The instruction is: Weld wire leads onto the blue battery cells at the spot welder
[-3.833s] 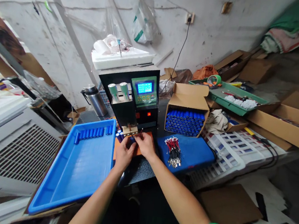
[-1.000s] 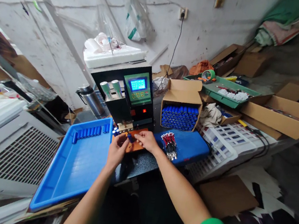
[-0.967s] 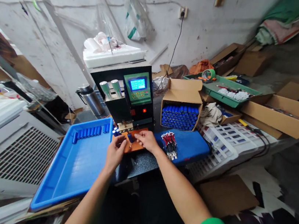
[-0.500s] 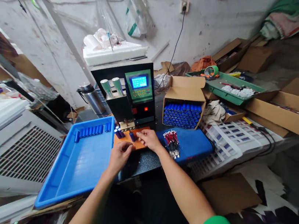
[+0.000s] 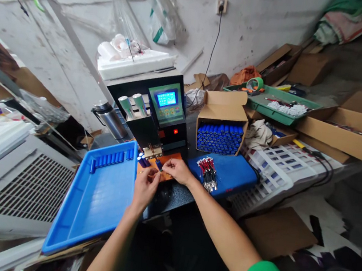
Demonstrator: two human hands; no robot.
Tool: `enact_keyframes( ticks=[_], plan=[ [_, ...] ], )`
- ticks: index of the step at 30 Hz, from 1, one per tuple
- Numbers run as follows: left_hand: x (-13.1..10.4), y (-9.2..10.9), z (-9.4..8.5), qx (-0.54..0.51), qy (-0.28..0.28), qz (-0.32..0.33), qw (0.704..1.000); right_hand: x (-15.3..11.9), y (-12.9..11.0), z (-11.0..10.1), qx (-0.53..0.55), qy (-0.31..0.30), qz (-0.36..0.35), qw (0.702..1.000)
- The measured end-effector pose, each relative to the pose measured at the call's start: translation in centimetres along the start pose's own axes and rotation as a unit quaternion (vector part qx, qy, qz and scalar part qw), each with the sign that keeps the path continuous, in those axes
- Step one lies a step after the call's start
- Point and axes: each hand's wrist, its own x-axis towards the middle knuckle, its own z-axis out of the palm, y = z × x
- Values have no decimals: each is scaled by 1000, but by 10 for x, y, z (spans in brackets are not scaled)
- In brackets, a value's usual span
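A blue cylindrical battery cell (image 5: 158, 164) sits on the orange board (image 5: 175, 157) below the electrodes of a black spot welder (image 5: 182, 129). My right hand (image 5: 178, 170) is at the cell's right side, thumb and fingers pinched; whatever is between them is too small to make out. My left hand (image 5: 144, 188) is just in front of the cell, its fingertips closed together near those of the right hand, and their contents are hidden. More blue cells (image 5: 143, 161) with pale ends stand at the board's left, beside my left hand.
At the left, a blue tray (image 5: 103, 205) has a row of cells along its back. A cardboard box (image 5: 224, 99) full of blue cells stands right of the welder. Red and black wire leads (image 5: 208, 173) lie on a blue pad (image 5: 236, 170). A steel flask (image 5: 111, 119) stands behind the tray.
My left hand has moved slightly up toward the cell and its fingertips have come closer to the right hand. My right hand has shifted a little left. The view has moved slightly.
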Motion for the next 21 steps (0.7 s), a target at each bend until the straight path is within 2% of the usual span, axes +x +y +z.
enact_keyframes(
  ticks=[2, 4, 7, 10, 14, 17, 21],
  plan=[
    [-1, -2, -2, 27, 10, 43, 999, -1, -3, -2, 29, 12, 17, 999],
    [0, -4, -3, 36, -10, 64, 997, -1, -6, -3, 61, 27, 33, 997],
    [4, -7, -1, 26, -78, 50, 995, -1, -9, -4, 99, 55, 46, 993],
    [6, -10, 4, 4, -109, 39, 993, -1, -10, -4, 122, 71, 51, 989],
    [1, -10, 5, -43, -110, 5, 993, 1, -9, -4, 144, 88, 56, 984],
    [0, -6, 2, -53, -76, -25, 995, 3, -8, -3, 149, 97, 56, 982],
    [10, -1, -2, -48, -40, -68, 996, 4, -7, -2, 144, 104, 54, 983]
  ],
)
